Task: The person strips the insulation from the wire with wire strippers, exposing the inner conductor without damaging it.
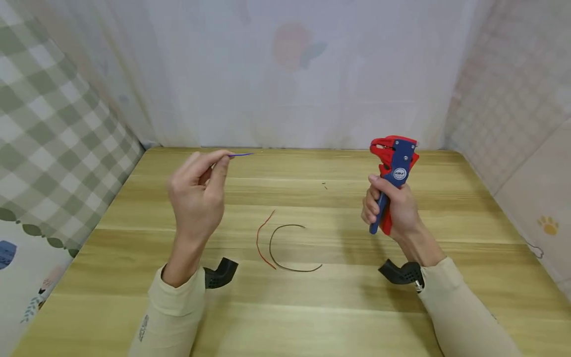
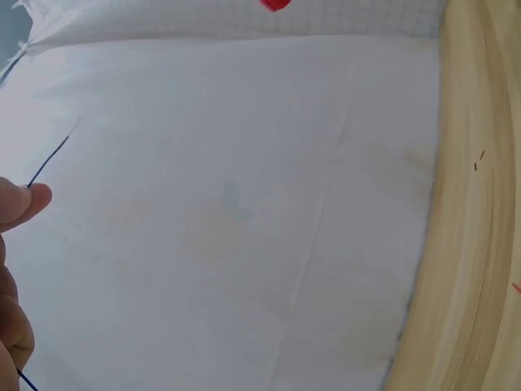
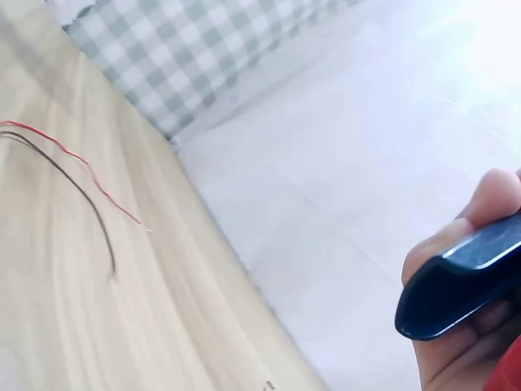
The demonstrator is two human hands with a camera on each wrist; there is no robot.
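Between thumb and index finger, my left hand [image 1: 196, 196] pinches a blue wire [image 1: 242, 154], raised above the table. The left wrist view shows the blue wire's [image 2: 49, 160] tip as a thin, pale bare strand; another bit of it emerges below the curled fingers. My right hand [image 1: 403, 206] grips a red and blue wire stripper [image 1: 403, 151] by its handles, head upward. In the right wrist view only the wire stripper's lower part [image 3: 456, 281] is visible. A curved red wire [image 1: 257, 240] and a longer dark wire [image 1: 294, 270] lie on the table between the hands.
Tiny dark scraps [image 1: 325, 186] lie on the wooden table [image 1: 339, 317] toward its back. A pale curtain [image 1: 214, 74] hangs behind the table, and green-checked cloth [image 1: 40, 94] covers the left side. Each wrist carries a black camera mount [image 1: 221, 273].
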